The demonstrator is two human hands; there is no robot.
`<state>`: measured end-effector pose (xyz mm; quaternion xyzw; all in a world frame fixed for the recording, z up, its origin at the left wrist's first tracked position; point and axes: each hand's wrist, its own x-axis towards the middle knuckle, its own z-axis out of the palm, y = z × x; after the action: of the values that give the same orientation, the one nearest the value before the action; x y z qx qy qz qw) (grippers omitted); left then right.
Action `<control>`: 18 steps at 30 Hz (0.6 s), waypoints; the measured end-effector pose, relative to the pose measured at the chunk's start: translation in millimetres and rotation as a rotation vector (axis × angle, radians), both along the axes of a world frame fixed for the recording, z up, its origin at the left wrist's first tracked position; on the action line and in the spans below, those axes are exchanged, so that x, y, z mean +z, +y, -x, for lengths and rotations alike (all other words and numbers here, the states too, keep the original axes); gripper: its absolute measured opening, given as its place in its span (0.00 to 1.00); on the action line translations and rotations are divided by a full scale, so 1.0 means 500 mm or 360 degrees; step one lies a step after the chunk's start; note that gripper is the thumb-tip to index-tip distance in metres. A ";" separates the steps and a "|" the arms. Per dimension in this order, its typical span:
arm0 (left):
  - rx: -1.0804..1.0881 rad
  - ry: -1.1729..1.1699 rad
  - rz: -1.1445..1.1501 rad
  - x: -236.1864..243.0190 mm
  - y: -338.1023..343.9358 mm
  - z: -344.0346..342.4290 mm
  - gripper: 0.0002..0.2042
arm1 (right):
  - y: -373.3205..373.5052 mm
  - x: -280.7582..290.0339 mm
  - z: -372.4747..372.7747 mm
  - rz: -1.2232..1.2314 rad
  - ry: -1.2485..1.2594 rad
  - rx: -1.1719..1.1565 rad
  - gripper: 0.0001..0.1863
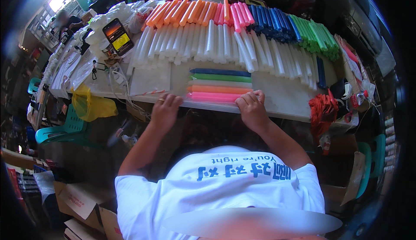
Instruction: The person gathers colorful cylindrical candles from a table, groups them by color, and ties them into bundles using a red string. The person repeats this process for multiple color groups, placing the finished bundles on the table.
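A row of five-coloured stick candles lies flat near the table's front edge: a blue candle (221, 71), a green candle (221, 78), a white candle (223, 84), an orange candle (216, 89) and a pink candle (214, 97). Clear plastic glints at their left end. My right hand (252, 106) is closed at the right end of the pink candle, fingers curled against it. Just left of the row, apart from the candles, my left hand (167, 104) rests at the table edge with bent fingers together; its fingertips are partly hidden.
Behind the row lie piles of white candles (186, 42), orange candles (190, 12), pink candles (241, 14), blue candles (271, 21) and green candles (310, 34). A phone (118, 37) stands at left. A yellow bag (91, 103) and a red bag (323, 112) hang at the edge.
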<state>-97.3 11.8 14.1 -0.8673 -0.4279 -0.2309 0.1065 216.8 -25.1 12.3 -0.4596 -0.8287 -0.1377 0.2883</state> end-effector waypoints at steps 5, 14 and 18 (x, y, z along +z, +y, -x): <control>-0.0023 -0.0205 0.0070 0.054 -0.014 -0.020 0.15 | 0.001 0.002 -0.004 0.0154 0.0068 0.0016 0.06; -0.0565 -0.0641 0.0207 -0.004 0.032 -0.224 0.12 | 0.003 0.018 -0.012 0.0330 0.0134 -0.0088 0.03; -0.0411 -0.0822 0.0385 -0.014 0.051 -0.232 0.06 | -0.001 0.026 -0.077 0.0257 0.0137 -0.0199 0.07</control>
<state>18.6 37.4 7.4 -0.8335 -0.3516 -0.4025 -0.1399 255.1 -25.4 25.6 -0.5375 -0.7937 -0.0684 0.2764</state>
